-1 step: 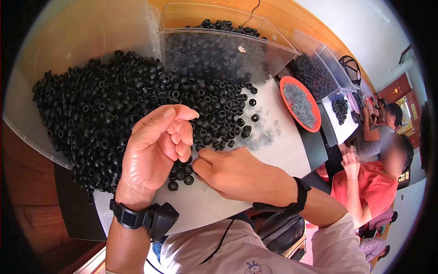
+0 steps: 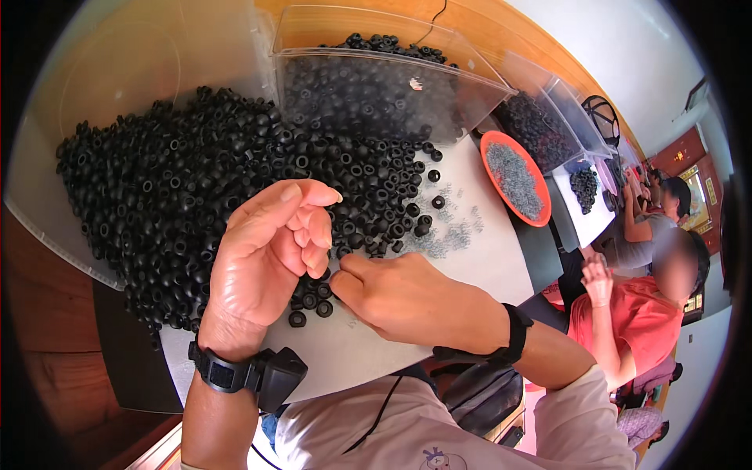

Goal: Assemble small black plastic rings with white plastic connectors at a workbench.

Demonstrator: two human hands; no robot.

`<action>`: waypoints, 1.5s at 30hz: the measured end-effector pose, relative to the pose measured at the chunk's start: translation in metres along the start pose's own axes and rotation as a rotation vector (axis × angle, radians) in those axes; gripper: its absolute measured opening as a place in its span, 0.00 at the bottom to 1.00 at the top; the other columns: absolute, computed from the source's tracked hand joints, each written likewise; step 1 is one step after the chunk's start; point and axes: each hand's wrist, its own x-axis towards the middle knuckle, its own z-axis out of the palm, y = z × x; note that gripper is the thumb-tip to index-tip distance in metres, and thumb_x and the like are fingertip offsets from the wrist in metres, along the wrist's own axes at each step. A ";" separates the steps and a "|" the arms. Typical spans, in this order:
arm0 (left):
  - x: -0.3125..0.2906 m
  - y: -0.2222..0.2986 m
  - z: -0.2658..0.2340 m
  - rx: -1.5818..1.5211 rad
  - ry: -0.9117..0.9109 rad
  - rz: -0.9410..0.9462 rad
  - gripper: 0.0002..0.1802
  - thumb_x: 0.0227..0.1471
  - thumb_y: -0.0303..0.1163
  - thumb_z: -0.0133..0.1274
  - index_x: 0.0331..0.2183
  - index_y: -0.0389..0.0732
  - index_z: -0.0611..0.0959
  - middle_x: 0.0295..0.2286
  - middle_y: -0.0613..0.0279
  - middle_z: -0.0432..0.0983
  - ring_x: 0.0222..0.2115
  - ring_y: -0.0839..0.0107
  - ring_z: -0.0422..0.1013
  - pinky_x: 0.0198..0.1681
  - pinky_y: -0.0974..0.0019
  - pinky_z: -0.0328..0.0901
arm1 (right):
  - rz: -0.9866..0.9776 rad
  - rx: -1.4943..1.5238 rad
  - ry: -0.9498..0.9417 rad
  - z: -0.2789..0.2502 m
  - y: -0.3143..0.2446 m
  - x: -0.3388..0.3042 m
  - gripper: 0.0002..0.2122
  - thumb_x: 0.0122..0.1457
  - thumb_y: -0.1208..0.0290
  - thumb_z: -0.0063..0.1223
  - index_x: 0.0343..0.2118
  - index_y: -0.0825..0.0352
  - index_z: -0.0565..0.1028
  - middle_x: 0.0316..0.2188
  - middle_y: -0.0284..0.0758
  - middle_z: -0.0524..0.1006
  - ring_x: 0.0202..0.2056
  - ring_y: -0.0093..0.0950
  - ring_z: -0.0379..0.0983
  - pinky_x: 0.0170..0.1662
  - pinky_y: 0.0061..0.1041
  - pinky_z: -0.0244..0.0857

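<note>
Black rings [image 2: 157,180] lie heaped well left of the orange bowl [image 2: 536,162], their edge thinning toward it. Next along, the left hand [image 2: 258,254] is held over the heap's near edge, palm side facing bowlward, fingers loosely curled; whether it cradles anything, I cannot tell. A few loose rings [image 2: 311,295] lie left of the bowl and nearer the wearer, between both hands, seemingly closer to the right fingertips (being round, they offer no long axis). The right hand [image 2: 403,296], the nearer one to the bowl, has bent fingers pointing away from it; what they may pinch is hidden. Grey wire pieces [image 2: 448,236] lie scattered just left of the bowl.
</note>
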 end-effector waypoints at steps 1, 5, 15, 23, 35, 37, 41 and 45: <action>0.000 0.000 0.000 -0.001 0.001 0.002 0.18 0.60 0.37 0.43 0.38 0.32 0.80 0.21 0.63 0.72 0.19 0.76 0.64 0.22 0.72 0.62 | -0.002 0.000 -0.001 -0.001 0.001 0.000 0.08 0.50 0.75 0.54 0.33 0.69 0.70 0.26 0.35 0.67 0.25 0.31 0.73 0.19 0.30 0.64; 0.000 0.002 0.002 0.014 0.006 -0.003 0.16 0.60 0.36 0.45 0.38 0.33 0.80 0.21 0.63 0.73 0.19 0.77 0.65 0.23 0.73 0.62 | -0.013 0.027 0.089 -0.006 0.012 -0.006 0.10 0.48 0.75 0.58 0.34 0.70 0.71 0.26 0.36 0.69 0.23 0.32 0.72 0.20 0.29 0.64; -0.008 -0.002 0.016 0.381 -0.013 -0.122 0.19 0.60 0.44 0.47 0.34 0.37 0.80 0.25 0.67 0.73 0.24 0.80 0.66 0.30 0.75 0.63 | 0.017 0.189 0.753 -0.035 0.025 0.006 0.13 0.47 0.79 0.61 0.37 0.71 0.75 0.19 0.36 0.70 0.17 0.29 0.67 0.20 0.25 0.59; -0.007 -0.008 0.011 0.385 -0.027 -0.006 0.15 0.60 0.37 0.48 0.39 0.35 0.80 0.29 0.65 0.76 0.26 0.79 0.67 0.32 0.74 0.65 | -0.054 -0.069 0.663 -0.023 0.016 0.006 0.19 0.46 0.79 0.57 0.43 0.74 0.70 0.23 0.34 0.67 0.20 0.30 0.70 0.19 0.25 0.64; -0.008 -0.005 0.007 0.123 -0.100 -0.074 0.13 0.57 0.28 0.49 0.43 0.33 0.78 0.30 0.61 0.78 0.27 0.77 0.70 0.31 0.72 0.65 | -0.117 0.406 0.667 -0.029 0.014 0.002 0.25 0.48 0.85 0.56 0.52 0.72 0.68 0.24 0.39 0.71 0.21 0.33 0.68 0.23 0.27 0.62; -0.008 -0.004 0.008 0.138 -0.120 -0.092 0.13 0.57 0.29 0.49 0.42 0.34 0.78 0.30 0.61 0.78 0.27 0.77 0.69 0.31 0.72 0.65 | -0.120 0.350 0.633 -0.033 0.015 -0.001 0.23 0.49 0.83 0.56 0.51 0.70 0.69 0.22 0.37 0.70 0.20 0.32 0.68 0.21 0.27 0.61; -0.008 -0.006 0.008 0.174 -0.134 -0.121 0.12 0.57 0.30 0.49 0.41 0.34 0.79 0.30 0.62 0.78 0.26 0.77 0.69 0.31 0.72 0.65 | -0.064 0.162 0.552 -0.041 0.014 -0.001 0.21 0.50 0.81 0.56 0.50 0.69 0.70 0.21 0.35 0.69 0.20 0.32 0.69 0.19 0.27 0.61; -0.009 -0.007 0.007 0.204 -0.112 -0.123 0.12 0.58 0.31 0.49 0.40 0.34 0.79 0.29 0.62 0.78 0.26 0.77 0.69 0.31 0.72 0.65 | -0.069 0.144 0.554 -0.039 0.015 -0.002 0.20 0.50 0.79 0.56 0.48 0.68 0.70 0.21 0.34 0.69 0.19 0.32 0.69 0.17 0.28 0.61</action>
